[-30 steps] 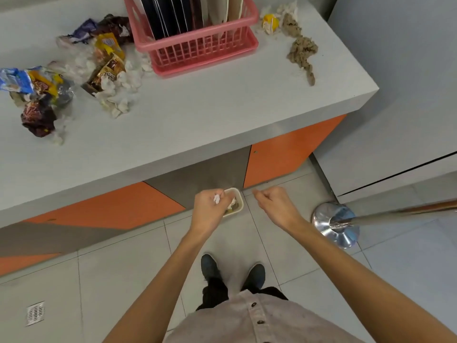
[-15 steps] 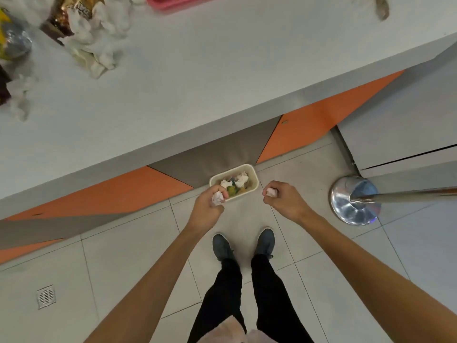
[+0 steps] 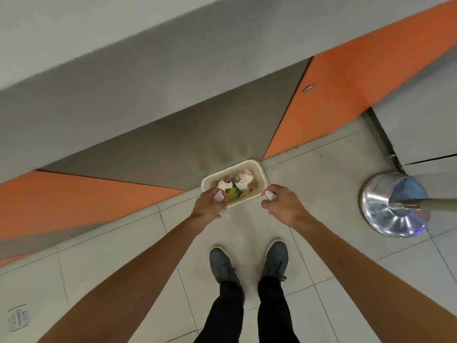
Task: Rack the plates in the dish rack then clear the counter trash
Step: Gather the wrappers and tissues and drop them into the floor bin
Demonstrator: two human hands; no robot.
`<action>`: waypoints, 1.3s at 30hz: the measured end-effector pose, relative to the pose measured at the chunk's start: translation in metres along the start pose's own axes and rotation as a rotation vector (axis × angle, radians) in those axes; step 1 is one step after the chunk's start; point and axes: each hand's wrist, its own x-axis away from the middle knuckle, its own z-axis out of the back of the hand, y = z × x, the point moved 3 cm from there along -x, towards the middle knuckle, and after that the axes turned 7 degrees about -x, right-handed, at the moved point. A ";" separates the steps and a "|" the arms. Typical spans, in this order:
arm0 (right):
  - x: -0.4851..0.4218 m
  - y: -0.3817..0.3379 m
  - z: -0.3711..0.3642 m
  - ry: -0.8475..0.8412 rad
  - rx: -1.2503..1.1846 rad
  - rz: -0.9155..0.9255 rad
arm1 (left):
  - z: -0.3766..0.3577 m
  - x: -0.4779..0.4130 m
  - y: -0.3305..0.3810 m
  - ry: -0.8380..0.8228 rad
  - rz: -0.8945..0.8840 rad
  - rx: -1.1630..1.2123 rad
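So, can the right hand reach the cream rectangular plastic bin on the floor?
Probably yes. The right hand, gripping a white paper wad, hovers by the open top of the cream rectangular plastic bin, and nothing lies between them.

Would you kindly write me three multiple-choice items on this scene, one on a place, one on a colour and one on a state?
1. Where does the cream bin stand?
A. On the countertop
B. On the floor, against the grey panel
C. Beside the floor drain

2. What colour are the side panels flanking the grey panel?
A. Blue
B. Orange
C. Green

3. What are the left hand and the right hand doing?
A. Both lie open and empty
B. Only the left hand holds something
C. Each grips a wad of white paper

Answers:
1 B: the cream bin sits on the floor ahead of the shoes, its far rim at the grey panel.
2 B: orange shows on either side.
3 C: the left wad and the right wad show between curled fingers.
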 end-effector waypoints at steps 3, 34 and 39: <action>-0.028 0.019 0.000 -0.016 -0.006 -0.009 | -0.011 -0.052 -0.016 0.082 0.021 0.061; -0.096 0.020 -0.052 -0.089 0.295 -0.114 | -0.007 -0.058 -0.035 -0.045 0.054 0.334; -0.064 0.008 -0.053 -0.110 0.367 -0.009 | -0.002 -0.024 -0.021 -0.036 0.011 0.314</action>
